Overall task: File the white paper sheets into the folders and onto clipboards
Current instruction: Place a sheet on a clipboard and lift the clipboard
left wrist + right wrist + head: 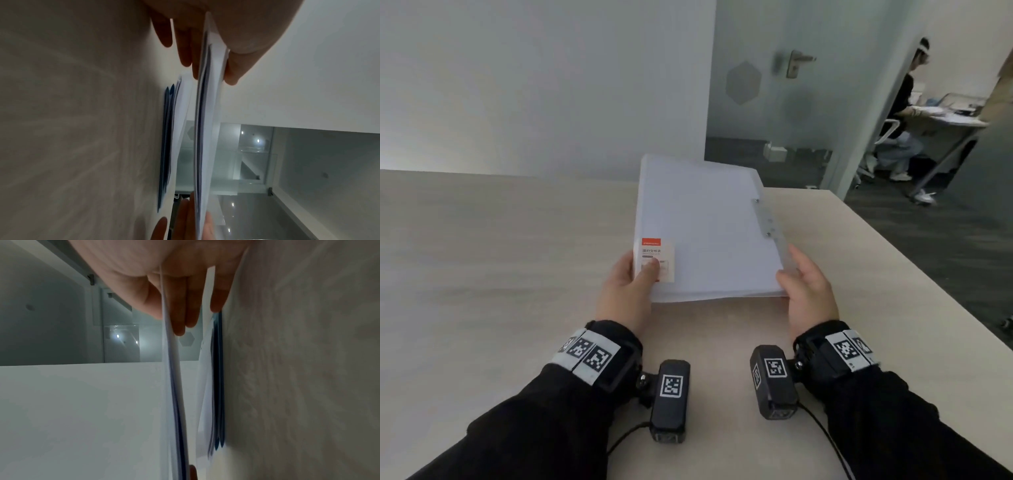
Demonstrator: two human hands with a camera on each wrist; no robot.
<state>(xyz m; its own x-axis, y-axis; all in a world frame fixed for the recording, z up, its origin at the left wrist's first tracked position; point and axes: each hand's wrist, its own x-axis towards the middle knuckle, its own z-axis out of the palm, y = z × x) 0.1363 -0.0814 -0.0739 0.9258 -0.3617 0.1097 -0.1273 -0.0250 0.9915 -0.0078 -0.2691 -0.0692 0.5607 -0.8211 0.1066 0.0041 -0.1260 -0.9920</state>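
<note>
One translucent, flat plastic folder is lifted off the pale wood-grain counter. Two hands: left hand pinches its labelled corner; right hand clasps the opposite corner in its grip

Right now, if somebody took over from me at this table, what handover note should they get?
Left hand: grips the near left corner of the translucent folder, thumb on its label.
Right hand: holds the near right corner, thumb on top, fingers underneath.
The folder is lifted clear of the table, white sheets showing through the cover.
Under it, a flat pile of white sheets and blue items lies on the table.
Done: this folder looks filled and closed.
Left: set it down, then file what remains in the pile.
</note>
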